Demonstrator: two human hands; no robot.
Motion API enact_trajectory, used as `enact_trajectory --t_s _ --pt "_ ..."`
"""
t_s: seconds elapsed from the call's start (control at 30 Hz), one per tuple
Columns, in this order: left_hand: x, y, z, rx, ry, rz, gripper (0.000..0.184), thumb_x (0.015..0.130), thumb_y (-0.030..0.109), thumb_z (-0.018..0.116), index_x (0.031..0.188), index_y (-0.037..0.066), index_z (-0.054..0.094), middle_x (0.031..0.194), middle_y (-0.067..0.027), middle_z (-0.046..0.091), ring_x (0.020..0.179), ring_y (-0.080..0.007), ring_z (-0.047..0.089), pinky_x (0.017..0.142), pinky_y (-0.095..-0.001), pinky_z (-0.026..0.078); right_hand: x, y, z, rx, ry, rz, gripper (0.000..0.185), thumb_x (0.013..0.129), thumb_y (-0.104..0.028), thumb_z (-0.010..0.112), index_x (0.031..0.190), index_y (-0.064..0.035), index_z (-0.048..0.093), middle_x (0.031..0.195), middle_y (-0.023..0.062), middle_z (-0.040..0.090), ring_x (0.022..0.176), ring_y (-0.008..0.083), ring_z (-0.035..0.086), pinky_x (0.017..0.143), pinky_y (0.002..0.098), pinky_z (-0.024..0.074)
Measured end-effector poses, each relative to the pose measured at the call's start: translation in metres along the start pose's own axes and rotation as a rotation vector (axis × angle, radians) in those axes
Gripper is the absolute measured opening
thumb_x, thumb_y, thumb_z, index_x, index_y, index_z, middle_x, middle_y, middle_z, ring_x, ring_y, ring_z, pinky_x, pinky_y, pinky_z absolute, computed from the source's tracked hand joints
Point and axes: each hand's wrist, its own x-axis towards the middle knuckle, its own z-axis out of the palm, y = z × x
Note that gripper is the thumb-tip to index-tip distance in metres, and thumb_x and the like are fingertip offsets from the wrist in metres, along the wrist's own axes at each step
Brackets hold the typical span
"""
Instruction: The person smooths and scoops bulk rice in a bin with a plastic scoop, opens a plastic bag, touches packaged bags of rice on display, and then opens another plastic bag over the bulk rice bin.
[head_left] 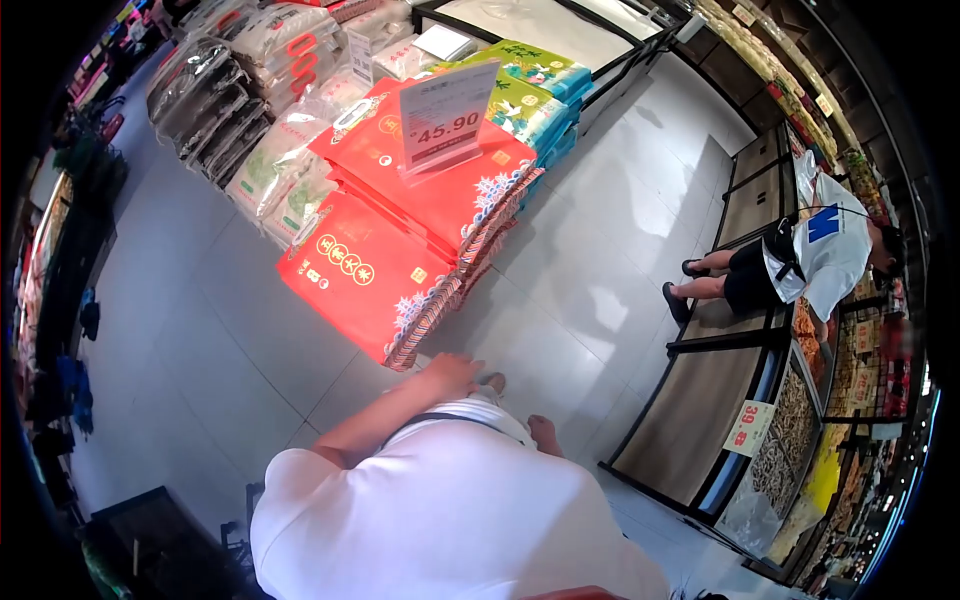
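My left hand (455,372) is in front of my waist, just below the near corner of a display of red rice bags (350,255). Its fingers are loosely bent and apart, and I see nothing held in them. My right hand (543,434) hangs at my right side, partly behind my white shirt; its fingers look curled in, and what is inside them, if anything, is hidden. The bags lie stacked, edged by a woven basket rim (440,305). A clear-stand price sign (440,120) reading 45.90 stands on them.
Behind the red bags are green-and-blue packs (530,85) and clear-wrapped bags (285,170). At right, a person in a white shirt (830,245) bends over bins of dried goods (785,440) with a 39.8 sign (750,428). Grey tiled floor (590,270) runs between.
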Motion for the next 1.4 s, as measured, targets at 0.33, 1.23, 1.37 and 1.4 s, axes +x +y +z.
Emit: enact_trajectory --t_s 0.33,1.23,1.37,1.4 --pt "0.082 0.078 0.013 0.006 0.078 0.093 0.054 0.096 0.041 0.055 0.137 0.007 0.050 0.130 -0.0199 0.058 0.114 -0.0380 0.060 0.095 -0.0474 0.047 0.074 0.049 -0.107 0.015 0.000 0.051 0.033 0.088 -0.022 0.063 0.113 -0.0020 0.070 0.087 0.0064 0.069 0.073 0.0157 0.065 0.060 0.0305 0.0511" --pt "0.307 0.067 -0.142 -0.056 0.066 0.102 0.058 0.094 0.041 0.058 0.139 0.005 0.049 0.133 -0.0221 0.056 0.115 -0.0408 0.059 0.096 -0.0486 0.047 0.227 -0.153 -0.192 -0.209 -0.104 -0.060 0.034 0.089 -0.022 0.062 0.113 0.0002 0.070 0.089 0.0097 0.071 0.075 0.0198 0.068 0.061 0.0320 0.0533" --pt "0.329 0.055 -0.178 0.006 -0.023 0.076 0.060 0.095 0.041 0.058 0.142 0.005 0.047 0.134 -0.0217 0.055 0.116 -0.0410 0.058 0.098 -0.0481 0.046 0.240 -0.202 -0.201 -0.128 -0.021 -0.080 0.030 0.088 -0.021 0.063 0.108 -0.0006 0.072 0.085 0.0087 0.070 0.070 0.0179 0.067 0.058 0.0315 0.0529" --pt "0.331 0.052 -0.185 0.015 -0.044 0.063 0.060 0.095 0.041 0.058 0.142 0.006 0.046 0.134 -0.0215 0.055 0.117 -0.0410 0.058 0.098 -0.0479 0.045 0.244 -0.207 -0.203 -0.132 -0.029 -0.069 0.030 0.087 -0.021 0.063 0.108 -0.0008 0.072 0.085 0.0086 0.070 0.070 0.0174 0.067 0.058 0.0313 0.0527"
